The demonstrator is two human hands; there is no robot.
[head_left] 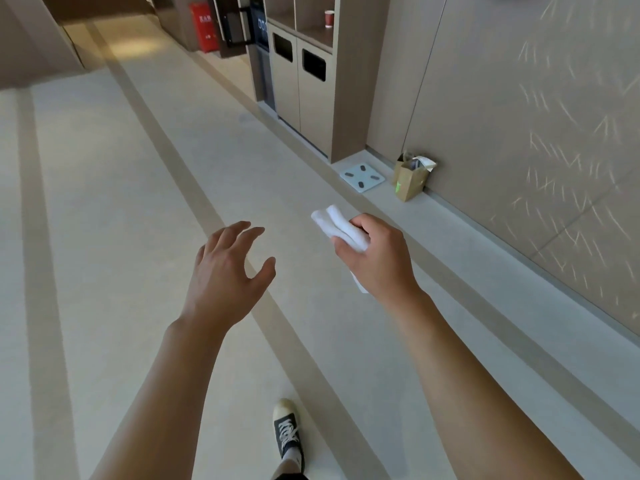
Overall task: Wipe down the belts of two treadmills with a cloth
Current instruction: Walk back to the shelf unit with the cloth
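My right hand [375, 258] is closed around a folded white cloth [337, 226], whose rolled end sticks out up and to the left of the fingers; a corner hangs below the palm. My left hand [227, 275] is held out in front of me, fingers spread, holding nothing. Both hands hover above a pale floor. No treadmill is in view.
A beige wall runs along the right with a low ledge. On the floor by it stand a brown paper bag [410, 180] and a white bathroom scale [362, 177]. A cabinet with two bin openings [299, 64] stands further back, and a red box [202, 27] beyond. My shoe [287, 433] is below.
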